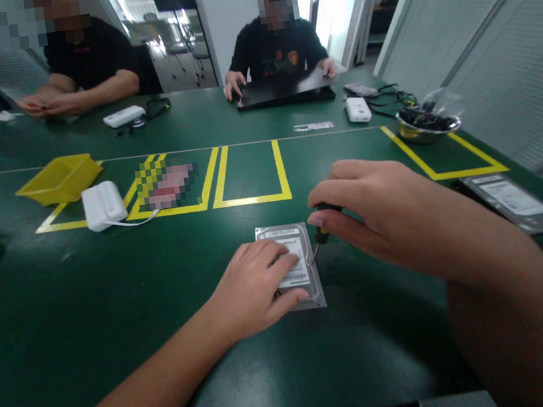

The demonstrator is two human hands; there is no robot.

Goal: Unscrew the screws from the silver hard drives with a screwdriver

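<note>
Down at the lower middle of the head view, a hard drive [295,254] lies flat on the green worktop [64,307], label side up. The left hand [257,286] rests on top of it, fingers spread and pressed flat on the label, not curled round anything. The right hand [368,213] hovers just to the right of the drive, its fingers closed round the black handle of a screwdriver [320,233], whose thin shaft slants down to the drive's right edge.

Further up the frame, yellow tape [251,199] marks out boxes on the worktop. At the left, a yellow bin [60,179] sits tilted, with a white box [103,205] just beside it trailing a white cord. At the right, a metal bowl [427,124] holds dark small parts, and a silvery bag [516,199] with a label lies flat near the right edge. A white device [358,110] lies near the bowl with black cables beside it.

Along the top, two other people sit at the far side. One at upper left has both hands together on the worktop, near a white device [124,116]. The other, at upper middle, holds a black laptop [286,90] by its two ends.
</note>
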